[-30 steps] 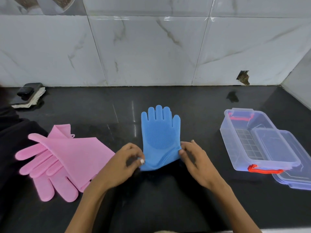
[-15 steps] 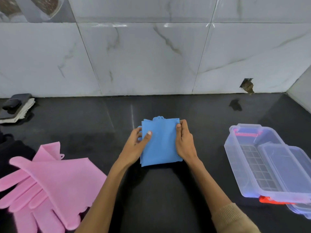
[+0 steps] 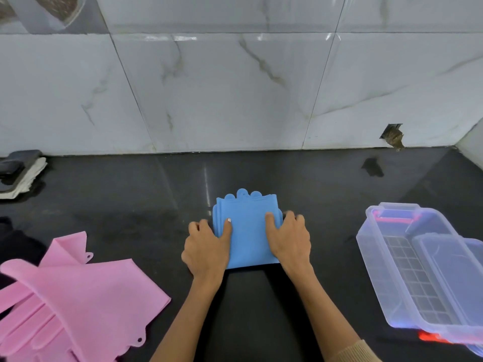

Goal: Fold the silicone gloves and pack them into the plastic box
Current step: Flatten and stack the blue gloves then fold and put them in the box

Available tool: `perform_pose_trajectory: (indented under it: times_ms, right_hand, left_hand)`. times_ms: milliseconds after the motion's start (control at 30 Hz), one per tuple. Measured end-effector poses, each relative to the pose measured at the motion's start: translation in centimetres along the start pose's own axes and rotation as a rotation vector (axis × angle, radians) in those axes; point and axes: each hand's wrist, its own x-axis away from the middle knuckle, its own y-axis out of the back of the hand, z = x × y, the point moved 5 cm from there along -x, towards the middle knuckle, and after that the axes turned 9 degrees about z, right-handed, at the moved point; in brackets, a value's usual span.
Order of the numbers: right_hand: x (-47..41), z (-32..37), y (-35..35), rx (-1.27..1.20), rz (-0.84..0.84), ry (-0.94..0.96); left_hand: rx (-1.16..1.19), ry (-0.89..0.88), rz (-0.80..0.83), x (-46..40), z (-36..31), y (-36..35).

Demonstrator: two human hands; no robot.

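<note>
On the black counter (image 3: 261, 178) I see pink gloves (image 3: 86, 291) near left and the open plastic box (image 3: 386, 270) near right. Between them lies the folded blue glove (image 3: 248, 231), my left hand (image 3: 206, 249) and right hand (image 3: 290, 241) each gripping a side edge, thumbs on top.

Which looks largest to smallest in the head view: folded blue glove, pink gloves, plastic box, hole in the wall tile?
1. pink gloves and plastic box: both cropped and near the camera, so unranked.
2. folded blue glove
3. hole in the wall tile
</note>
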Motion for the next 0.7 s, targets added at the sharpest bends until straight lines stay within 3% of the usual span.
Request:
perform_pose_trajectory:
  times_ms: [200, 333, 467, 700]
  right_hand:
    - [-0.3, 0.7, -0.1, -0.140, 0.240, 0.043]
    - [0.3, 0.7, 0.0, -0.378, 0.382, 0.094]
    - [2.1, 0.1, -0.5, -0.572, 0.533, 0.089]
    - [5.2, -2.0, -2.7, -0.726, 0.649, -0.017]
  left_hand:
    - [-0.021, 0.022, 0.182, -0.5, -1.3, -0.9]
    - [0.236, 0.020, 0.235, 0.5, -1.1, -0.6]
    - [0.669, 0.064, 0.437, 1.2, 1.1, -0.8]
    - [0.739, 0.151, 0.512, 3.6, 5.1, -0.6]
